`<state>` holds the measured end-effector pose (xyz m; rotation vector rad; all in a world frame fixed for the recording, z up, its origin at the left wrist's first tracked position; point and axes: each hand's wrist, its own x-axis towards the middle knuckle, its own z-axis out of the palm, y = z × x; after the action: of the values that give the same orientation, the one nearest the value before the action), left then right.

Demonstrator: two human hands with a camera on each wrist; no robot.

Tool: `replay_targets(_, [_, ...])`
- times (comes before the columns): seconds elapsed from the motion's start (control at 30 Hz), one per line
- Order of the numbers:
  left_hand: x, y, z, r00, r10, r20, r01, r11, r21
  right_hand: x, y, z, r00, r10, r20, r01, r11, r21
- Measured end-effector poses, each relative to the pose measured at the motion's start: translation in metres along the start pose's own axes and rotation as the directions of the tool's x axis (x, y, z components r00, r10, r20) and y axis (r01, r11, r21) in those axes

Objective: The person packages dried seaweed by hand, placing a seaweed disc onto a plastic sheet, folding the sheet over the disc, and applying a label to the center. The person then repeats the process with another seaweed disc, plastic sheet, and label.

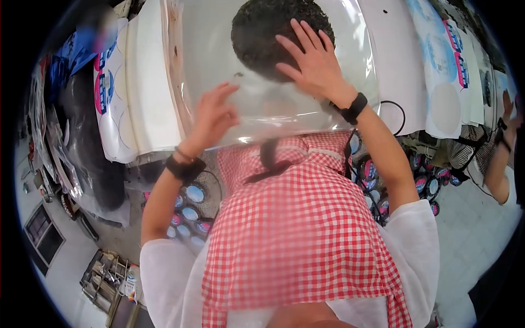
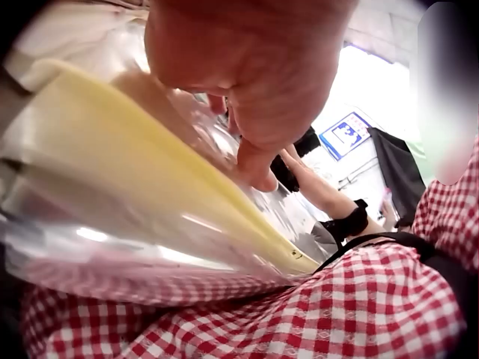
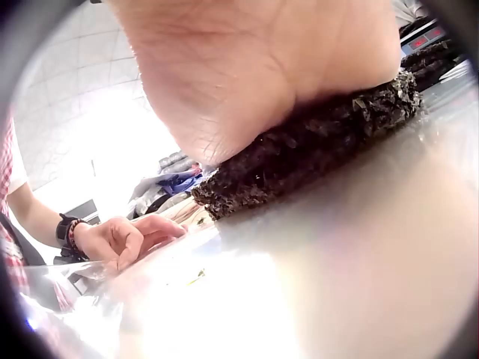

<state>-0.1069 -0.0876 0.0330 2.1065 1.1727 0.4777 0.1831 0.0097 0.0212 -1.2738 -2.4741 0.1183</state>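
Observation:
A round, dark, flaky cake [image 1: 257,41], like pressed dried seaweed, lies on a pale surface covered with clear plastic [image 1: 213,109]. My right hand [image 1: 320,65] rests on its right side with the fingers spread. The right wrist view shows the palm over the thick, ragged edge of the seaweed cake [image 3: 314,149]. Blurred in the head view, my left hand [image 1: 213,112] is over the near left part of the plastic with loosely bent fingers, holding nothing visible. A small dark crumb [image 1: 238,74] lies just beyond its fingertips.
Printed packaging sheets [image 1: 112,98] lie to the left, and more printed sheets [image 1: 445,71] to the right. Many round printed pieces [image 1: 191,208] are below the table edge. Another person's arm [image 1: 500,153] shows at far right. A red-lit display [image 3: 423,41] stands behind the cake.

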Motion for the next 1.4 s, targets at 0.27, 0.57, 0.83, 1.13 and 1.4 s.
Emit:
replay_targets(0.27, [0.061,0.011,-0.041,0.987,-0.114,0.116,0.104,0.991,0.087,0.024,0.011,-0.008,0.986,-0.156,0.059,0.129,0.939,0.319])
replay_targets(0.57, [0.135,0.071,0.043,0.835,-0.109,-0.540,0.149,0.988,0.032,0.066,0.053,-0.059,0.765,-0.247,0.596,-0.153,0.828,0.540])
replay_targets(0.83, [0.159,0.044,0.072,0.843,-0.218,-0.492,0.433,0.818,0.379,0.013,-0.032,-0.131,0.989,0.054,-0.138,-0.038,0.993,0.115])
replay_targets(1.13, [0.161,0.051,0.069,0.836,-0.123,-0.535,0.443,0.726,0.526,0.022,-0.012,-0.001,0.941,0.276,-0.197,-0.284,0.959,-0.014])
replay_targets(1.4, [0.166,0.050,0.046,0.747,0.034,-0.664,0.300,0.874,0.382,0.041,-0.025,-0.004,0.849,0.403,-0.341,-0.371,0.915,0.158])
